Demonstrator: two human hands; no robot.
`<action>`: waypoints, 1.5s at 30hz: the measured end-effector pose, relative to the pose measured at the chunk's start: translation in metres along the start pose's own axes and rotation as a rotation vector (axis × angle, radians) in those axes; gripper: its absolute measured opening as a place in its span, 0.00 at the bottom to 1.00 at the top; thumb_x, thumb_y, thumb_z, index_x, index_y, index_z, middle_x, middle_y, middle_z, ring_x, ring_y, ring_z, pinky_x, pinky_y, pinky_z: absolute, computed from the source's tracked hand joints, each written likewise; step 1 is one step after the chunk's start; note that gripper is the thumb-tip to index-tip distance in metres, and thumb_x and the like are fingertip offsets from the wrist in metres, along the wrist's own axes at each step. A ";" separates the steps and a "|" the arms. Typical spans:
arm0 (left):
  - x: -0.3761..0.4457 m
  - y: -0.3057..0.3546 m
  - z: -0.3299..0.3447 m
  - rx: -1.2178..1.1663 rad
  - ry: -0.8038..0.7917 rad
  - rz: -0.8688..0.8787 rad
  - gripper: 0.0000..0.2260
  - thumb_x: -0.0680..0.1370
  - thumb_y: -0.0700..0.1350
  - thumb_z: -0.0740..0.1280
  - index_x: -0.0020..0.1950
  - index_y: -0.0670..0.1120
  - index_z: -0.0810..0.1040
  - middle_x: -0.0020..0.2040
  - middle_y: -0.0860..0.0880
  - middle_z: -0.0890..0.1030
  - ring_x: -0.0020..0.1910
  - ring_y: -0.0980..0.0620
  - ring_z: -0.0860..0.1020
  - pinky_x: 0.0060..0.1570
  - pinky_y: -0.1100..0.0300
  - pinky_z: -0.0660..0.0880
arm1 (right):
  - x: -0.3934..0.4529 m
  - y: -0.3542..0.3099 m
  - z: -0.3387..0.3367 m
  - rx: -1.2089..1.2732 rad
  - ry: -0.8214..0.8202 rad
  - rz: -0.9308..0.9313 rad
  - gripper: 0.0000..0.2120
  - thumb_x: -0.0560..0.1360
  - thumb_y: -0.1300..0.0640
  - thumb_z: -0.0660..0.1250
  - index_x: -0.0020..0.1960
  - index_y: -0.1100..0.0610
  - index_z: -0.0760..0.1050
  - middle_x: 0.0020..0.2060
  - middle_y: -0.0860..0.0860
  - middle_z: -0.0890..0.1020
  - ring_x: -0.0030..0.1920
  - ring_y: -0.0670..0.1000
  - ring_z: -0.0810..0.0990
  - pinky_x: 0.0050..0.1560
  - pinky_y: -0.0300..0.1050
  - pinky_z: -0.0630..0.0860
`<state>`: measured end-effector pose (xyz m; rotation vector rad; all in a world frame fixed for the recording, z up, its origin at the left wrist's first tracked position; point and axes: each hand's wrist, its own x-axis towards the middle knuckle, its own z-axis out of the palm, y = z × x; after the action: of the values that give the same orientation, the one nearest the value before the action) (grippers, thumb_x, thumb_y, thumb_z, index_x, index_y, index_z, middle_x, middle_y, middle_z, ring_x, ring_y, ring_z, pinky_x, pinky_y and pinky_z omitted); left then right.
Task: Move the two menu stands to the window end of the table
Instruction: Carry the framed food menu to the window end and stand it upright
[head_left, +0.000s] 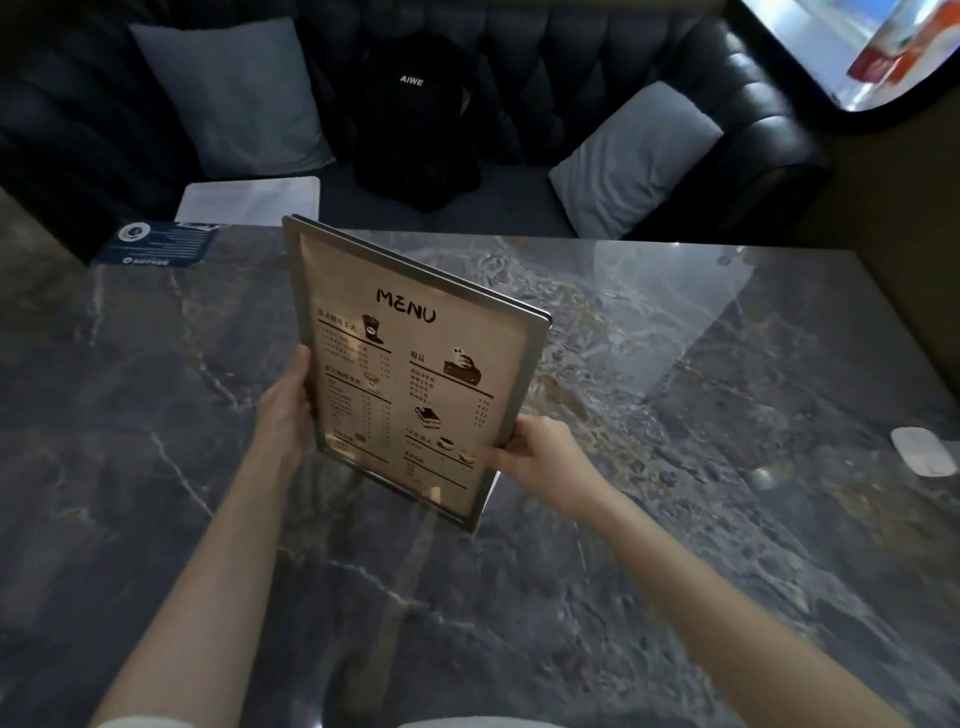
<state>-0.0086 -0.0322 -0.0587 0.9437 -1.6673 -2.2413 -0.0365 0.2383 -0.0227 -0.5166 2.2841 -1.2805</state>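
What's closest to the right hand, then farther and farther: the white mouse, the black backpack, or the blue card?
From the right hand:
1. White mouse, at the table's right edge.
2. Black backpack, on the sofa across the table.
3. Blue card, at the table's far left corner.

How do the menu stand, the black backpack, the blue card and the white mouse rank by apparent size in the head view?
1. menu stand, though nearest the camera
2. black backpack
3. blue card
4. white mouse, partly cut off
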 end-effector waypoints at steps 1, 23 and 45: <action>0.002 0.000 -0.001 -0.006 0.002 -0.006 0.29 0.55 0.68 0.73 0.46 0.50 0.82 0.47 0.52 0.86 0.49 0.55 0.83 0.46 0.59 0.76 | 0.000 0.000 0.000 -0.004 0.001 -0.006 0.11 0.73 0.60 0.68 0.55 0.58 0.78 0.51 0.52 0.84 0.50 0.47 0.82 0.54 0.39 0.77; -0.013 0.031 0.116 -0.079 -0.113 -0.009 0.21 0.70 0.58 0.67 0.54 0.44 0.79 0.52 0.47 0.83 0.52 0.52 0.81 0.52 0.55 0.77 | -0.023 0.011 -0.098 0.173 0.181 -0.040 0.13 0.69 0.67 0.70 0.54 0.61 0.77 0.51 0.53 0.84 0.48 0.45 0.82 0.50 0.39 0.80; -0.062 -0.026 0.465 0.100 -0.459 -0.091 0.32 0.64 0.64 0.68 0.57 0.42 0.79 0.53 0.45 0.83 0.47 0.49 0.83 0.38 0.59 0.79 | -0.145 0.125 -0.343 0.264 0.524 0.111 0.11 0.69 0.63 0.71 0.51 0.56 0.79 0.43 0.45 0.84 0.44 0.42 0.83 0.41 0.36 0.81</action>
<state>-0.2290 0.3754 0.0166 0.5574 -1.9665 -2.6038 -0.1237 0.6132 0.0567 0.0502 2.4392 -1.7861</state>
